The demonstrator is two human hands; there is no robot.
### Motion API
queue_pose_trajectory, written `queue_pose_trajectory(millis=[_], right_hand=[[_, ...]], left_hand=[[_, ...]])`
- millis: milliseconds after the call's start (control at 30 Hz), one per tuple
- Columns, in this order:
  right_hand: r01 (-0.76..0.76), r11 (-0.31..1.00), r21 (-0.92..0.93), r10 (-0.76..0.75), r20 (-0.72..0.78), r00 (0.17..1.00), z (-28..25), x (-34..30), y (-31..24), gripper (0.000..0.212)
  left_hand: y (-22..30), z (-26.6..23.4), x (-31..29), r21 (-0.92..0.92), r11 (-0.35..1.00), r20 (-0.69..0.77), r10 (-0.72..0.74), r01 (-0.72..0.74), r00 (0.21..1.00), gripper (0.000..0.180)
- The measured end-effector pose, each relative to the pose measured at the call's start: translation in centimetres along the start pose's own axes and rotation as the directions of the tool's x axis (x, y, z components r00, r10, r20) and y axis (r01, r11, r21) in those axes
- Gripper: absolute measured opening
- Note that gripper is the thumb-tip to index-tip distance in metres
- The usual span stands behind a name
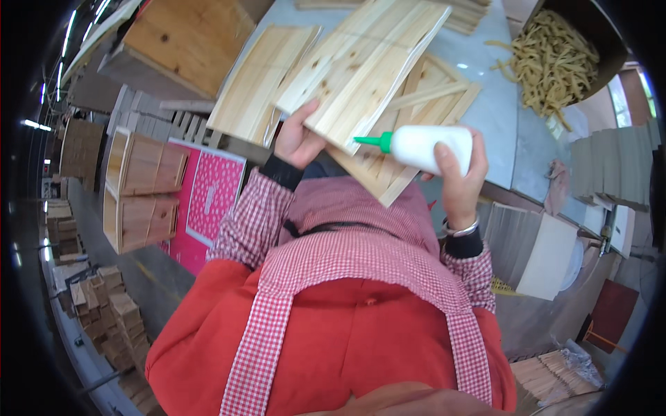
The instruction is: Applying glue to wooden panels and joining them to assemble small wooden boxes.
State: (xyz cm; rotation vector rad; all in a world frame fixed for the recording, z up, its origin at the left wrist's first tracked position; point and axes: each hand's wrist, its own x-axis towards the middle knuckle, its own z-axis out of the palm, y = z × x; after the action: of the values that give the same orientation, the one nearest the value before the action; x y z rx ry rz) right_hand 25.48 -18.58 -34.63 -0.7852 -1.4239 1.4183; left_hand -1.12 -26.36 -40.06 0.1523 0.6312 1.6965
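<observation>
My left hand [300, 136] grips the near corner of a pale wooden panel [368, 66], thumb on top. A white squeeze bottle [427, 147] with a green nozzle is closed in my right hand [460, 173]. Its tip touches or nearly touches the panel's right edge at the near corner. Along that edge runs a wet white line that looks like glue. Beneath lies a wooden frame piece [454, 97] with a diagonal strip, partly hidden by the panel. Left of these lies another wooden panel [253, 80], with a shiny streak along its right edge.
The grey worktable [496, 132] carries more boards at its far side. A box of curled tan strips [555, 59] stands far right, near stacked grey panels [610, 166]. To the left are a large wooden box [187, 41], small wooden crates [142, 194] and a pink printed sheet [215, 194].
</observation>
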Motion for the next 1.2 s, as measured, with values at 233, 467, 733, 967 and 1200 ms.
queue_pose_trajectory(millis=[233,467,733,967,1200], right_hand=[[0.198,0.976,0.088,-0.148,-0.395,0.907,-3.3,5.1,0.7,0.033],[0.273,0.961,0.051,-0.203,-0.541,0.816,-5.5,10.8,0.8,0.036],[0.300,0.944,-0.133,-0.327,-0.470,0.820,-5.9,12.2,1.4,0.030],[0.307,0.947,0.093,-0.189,-0.612,0.768,-5.4,7.5,0.4,0.036],[0.432,0.892,0.135,-0.229,-0.690,0.687,-6.5,6.8,-2.4,0.041]], left_hand=[[-0.4,-1.6,-3.5,0.091,0.995,-0.017,0.044,-0.043,0.999,0.054],[-0.3,-2.1,-4.5,0.075,0.997,-0.013,-0.025,0.026,1.000,0.057],[-0.1,-3.7,-4.4,0.041,0.998,-0.059,-0.034,0.037,0.998,0.059],[2.0,-2.4,-4.0,0.060,0.981,0.028,0.185,-0.186,0.982,0.063],[17.3,9.6,-1.8,0.060,0.840,0.213,0.517,-0.540,0.829,0.058]])
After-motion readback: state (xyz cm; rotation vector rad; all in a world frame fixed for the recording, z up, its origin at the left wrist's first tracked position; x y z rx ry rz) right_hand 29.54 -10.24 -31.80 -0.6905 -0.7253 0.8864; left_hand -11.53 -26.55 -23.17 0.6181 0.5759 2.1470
